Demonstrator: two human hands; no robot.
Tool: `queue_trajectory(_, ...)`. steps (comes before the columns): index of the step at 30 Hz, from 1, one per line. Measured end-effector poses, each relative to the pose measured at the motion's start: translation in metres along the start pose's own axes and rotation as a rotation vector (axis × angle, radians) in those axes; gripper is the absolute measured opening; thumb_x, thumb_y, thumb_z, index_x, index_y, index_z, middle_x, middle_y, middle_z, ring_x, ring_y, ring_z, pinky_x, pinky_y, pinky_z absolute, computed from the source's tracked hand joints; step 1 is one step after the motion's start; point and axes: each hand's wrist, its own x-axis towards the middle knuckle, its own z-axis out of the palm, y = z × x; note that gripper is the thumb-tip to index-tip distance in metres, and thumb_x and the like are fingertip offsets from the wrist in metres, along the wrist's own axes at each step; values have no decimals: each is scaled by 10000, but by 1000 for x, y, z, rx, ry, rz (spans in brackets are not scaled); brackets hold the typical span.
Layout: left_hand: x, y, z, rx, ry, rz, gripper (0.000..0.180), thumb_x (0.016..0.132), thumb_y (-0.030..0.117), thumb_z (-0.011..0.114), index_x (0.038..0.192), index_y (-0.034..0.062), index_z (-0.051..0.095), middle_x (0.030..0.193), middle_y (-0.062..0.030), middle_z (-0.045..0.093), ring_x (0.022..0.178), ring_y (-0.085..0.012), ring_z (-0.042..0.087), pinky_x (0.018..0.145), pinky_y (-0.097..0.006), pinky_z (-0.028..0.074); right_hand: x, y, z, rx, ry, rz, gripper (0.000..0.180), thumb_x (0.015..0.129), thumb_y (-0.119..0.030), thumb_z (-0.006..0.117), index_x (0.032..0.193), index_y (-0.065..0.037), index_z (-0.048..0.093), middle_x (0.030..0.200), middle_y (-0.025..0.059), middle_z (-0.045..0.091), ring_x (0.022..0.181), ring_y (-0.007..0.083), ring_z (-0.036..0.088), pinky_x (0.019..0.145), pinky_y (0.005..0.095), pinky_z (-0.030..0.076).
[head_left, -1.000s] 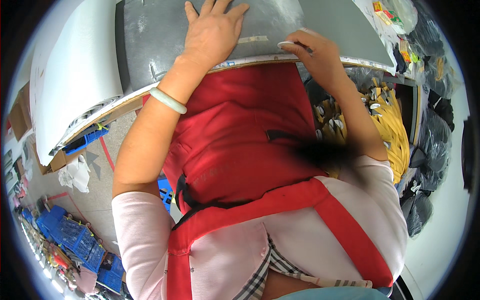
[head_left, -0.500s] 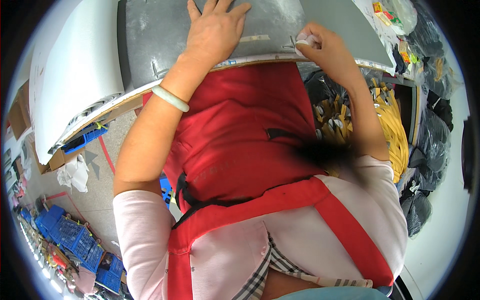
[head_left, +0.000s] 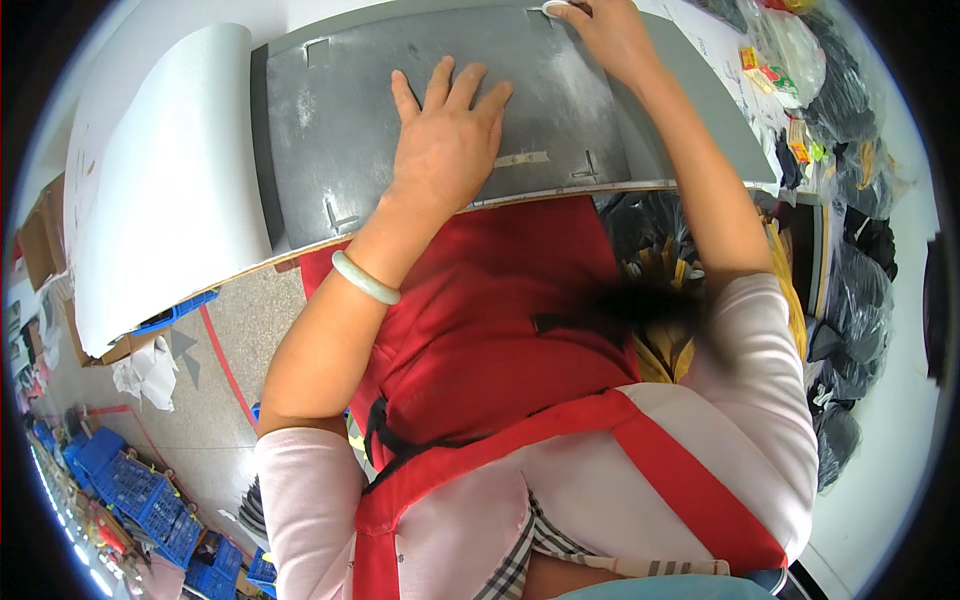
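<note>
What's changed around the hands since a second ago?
The bare right hand has moved forward, from the near right corner of the smudged dark-grey rectangular panel to its far right corner, still pinching a small, flat white piece. The view shifted too, so the panel sits lower in the picture. The bare left hand stays spread on the panel.

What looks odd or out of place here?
Crumpled white paper seems to lie on the floor at left, like litter. The dark grey panel under the left hand has whitish smudges, so looks worn or dusty.
</note>
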Motion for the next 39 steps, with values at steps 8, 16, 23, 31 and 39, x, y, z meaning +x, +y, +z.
queue_trajectory(8,2,1,1,-7,-12,-16,341,979,199,611,1316,206,655,1394,-64,571,1378,-327,466,1118,-694,291,26,20,16,-267,19,-269,230,919,-194,636,879,32,633,853,236,656,823,415,640,733,465,488)
queue_trajectory(16,-2,-2,1,-18,-9,-32,330,981,204,606,1306,204,662,1392,-63,572,1386,-319,458,1126,-691,284,16,0,10,100,15,237,233,853,-198,659,897,28,620,846,249,674,803,437,663,714,463,515)
queue_trajectory(23,-5,-6,8,3,2,-43,328,983,221,600,1308,207,650,1393,-47,571,1378,-310,462,1121,-692,282,40,29,20,-195,-3,-15,199,850,-166,706,934,4,644,722,125,668,643,199,656,610,357,515)
queue_trajectory(31,1,2,8,27,-59,9,398,969,239,578,1359,170,618,1439,-84,524,1422,-356,399,1107,-755,213,62,-62,72,488,-188,2,192,895,-186,711,967,-8,712,718,125,680,667,143,644,617,329,514)
queue_trajectory(39,-1,0,13,-18,56,-13,346,954,245,594,1244,84,691,1388,-137,548,1384,-364,435,1080,-787,235,82,-156,130,120,-242,-347,224,900,-160,677,894,64,688,848,266,675,771,413,643,732,457,502)
